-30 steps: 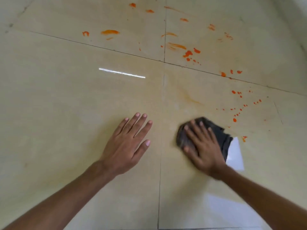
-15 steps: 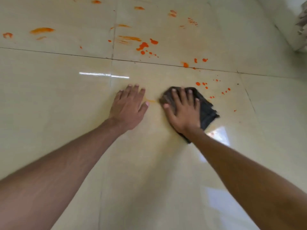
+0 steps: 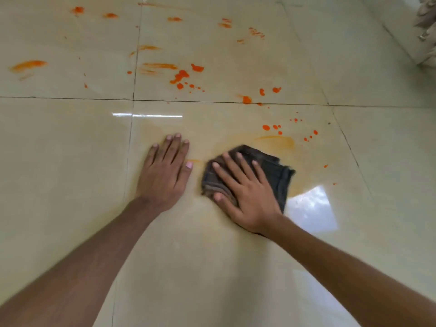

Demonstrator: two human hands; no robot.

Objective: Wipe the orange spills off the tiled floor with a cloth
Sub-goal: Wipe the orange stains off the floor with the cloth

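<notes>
My right hand (image 3: 245, 192) presses flat, fingers spread, on a crumpled dark grey cloth (image 3: 273, 171) lying on the cream tiled floor (image 3: 70, 161). Flat on the tile just left of the cloth rests my left hand (image 3: 165, 171), palm down, holding nothing. Orange spills lie beyond the hands: a thin smear (image 3: 276, 140) right above the cloth, small drops (image 3: 271, 128) to its upper right, bigger blotches (image 3: 180, 76) and streaks (image 3: 28, 65) on the far tiles. A faint orange mark (image 3: 194, 160) sits between my two hands.
Dark grout lines (image 3: 70, 98) cross the floor. A bright window reflection (image 3: 311, 208) lies to the right of the cloth. At the top right corner, a pale wall base with some grey object (image 3: 424, 27) shows.
My right hand has pulled the cloth back toward me from the drops, leaving a thin orange smear above it. My left hand stays flat on the tile.
</notes>
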